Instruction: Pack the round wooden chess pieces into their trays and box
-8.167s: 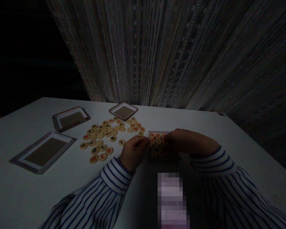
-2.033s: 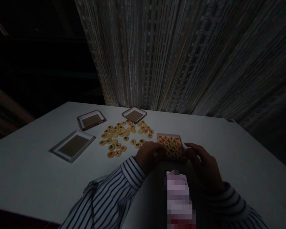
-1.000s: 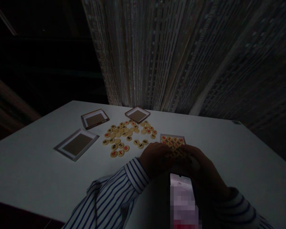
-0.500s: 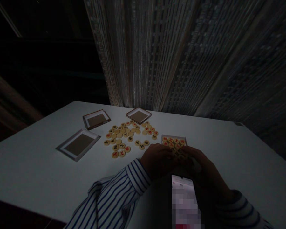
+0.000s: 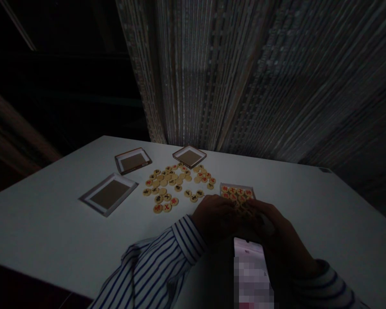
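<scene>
In the head view, the likeliest trouble is a disc riding up or tipping: the left hand (image 5: 216, 216) and right hand (image 5: 276, 227) lie close together over the near half of a shallow box (image 5: 236, 186), and uneven pressure from the fingers could lift one piece over its neighbour. Whether the fingers grip a disc, clamp the wall or merely rest on top is too dark to tell. A push away from the body might also slide the whole box across the smooth worktop (image 5: 51, 201), as nothing visible stands behind it. The phone (image 5: 252, 249) lies just on the near side of the hands, where a wrist could knock it.

The box sits right of the loose discs (image 5: 170, 177), apart from them. Its far rows show round, pale wooden-looking discs, packed edge to edge, face up, with red characters on the far rows. The rim looks thin and greyish. The near rows are mostly hidden by fingers and shadow, so I cannot say whether they lie flat.
</scene>
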Demonstrator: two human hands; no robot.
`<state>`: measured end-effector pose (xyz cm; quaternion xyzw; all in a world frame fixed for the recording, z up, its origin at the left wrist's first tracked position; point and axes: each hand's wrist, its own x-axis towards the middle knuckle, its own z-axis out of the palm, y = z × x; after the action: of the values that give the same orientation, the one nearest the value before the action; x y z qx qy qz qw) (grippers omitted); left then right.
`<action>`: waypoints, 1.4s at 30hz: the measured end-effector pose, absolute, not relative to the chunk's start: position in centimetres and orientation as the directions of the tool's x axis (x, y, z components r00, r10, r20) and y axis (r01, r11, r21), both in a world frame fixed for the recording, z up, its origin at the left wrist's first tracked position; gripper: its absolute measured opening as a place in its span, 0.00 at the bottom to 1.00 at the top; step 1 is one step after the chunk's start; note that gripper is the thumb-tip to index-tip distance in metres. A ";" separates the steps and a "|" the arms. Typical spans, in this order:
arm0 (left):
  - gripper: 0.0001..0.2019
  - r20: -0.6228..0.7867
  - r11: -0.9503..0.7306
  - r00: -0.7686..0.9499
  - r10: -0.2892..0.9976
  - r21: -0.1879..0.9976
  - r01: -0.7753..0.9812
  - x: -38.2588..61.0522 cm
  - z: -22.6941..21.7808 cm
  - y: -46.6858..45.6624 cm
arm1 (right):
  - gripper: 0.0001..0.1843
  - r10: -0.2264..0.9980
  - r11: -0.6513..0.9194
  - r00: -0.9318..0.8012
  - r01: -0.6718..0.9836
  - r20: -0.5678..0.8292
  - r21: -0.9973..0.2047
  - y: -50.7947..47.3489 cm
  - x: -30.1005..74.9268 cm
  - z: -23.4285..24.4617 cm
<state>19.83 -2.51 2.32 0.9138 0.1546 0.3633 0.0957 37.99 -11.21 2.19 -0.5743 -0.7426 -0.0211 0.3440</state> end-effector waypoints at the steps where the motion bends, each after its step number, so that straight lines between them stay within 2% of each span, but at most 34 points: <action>1: 0.11 0.653 -0.934 0.670 0.353 0.290 0.210 19.8 2.3 -2.5 | 0.18 0.840 0.338 -0.104 0.868 0.533 -0.363 -11.2 38.0 2.2; 7: 0.09 0.677 -0.939 0.654 0.337 0.294 0.180 19.8 2.1 -2.3 | 0.17 0.837 0.335 -0.096 0.868 0.539 -0.366 -11.0 38.0 2.1; 13: 0.08 0.600 -0.919 0.703 0.383 0.326 0.223 20.0 2.1 -2.2 | 0.17 0.831 0.324 -0.062 0.861 0.552 -0.392 -11.0 37.8 3.0; 21: 0.08 0.502 -0.897 0.754 0.424 0.346 0.275 18.8 3.7 -2.2 | 0.14 0.880 0.284 -0.039 0.842 0.473 -0.459 -10.3 37.2 4.3; 30: 0.07 0.497 -0.888 0.745 0.444 0.358 0.290 16.2 5.7 -1.4 | 0.14 0.896 0.325 -0.134 0.847 0.423 -0.420 -8.1 35.5 7.4; 36: 0.07 0.455 -0.823 0.693 0.559 0.408 0.395 14.1 6.9 0.9 | 0.12 0.913 0.298 -0.149 0.880 0.381 -0.369 -5.7 34.0 8.4; 42: 0.09 0.317 -0.654 0.574 0.755 0.440 0.616 11.0 7.2 4.4 | 0.12 0.953 0.238 -0.145 0.902 0.266 -0.360 -3.0 32.3 8.9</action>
<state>10.97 4.43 7.21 0.8758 0.3912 0.2446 0.1418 32.26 -3.02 8.91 -0.6147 -0.7545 0.0572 0.2227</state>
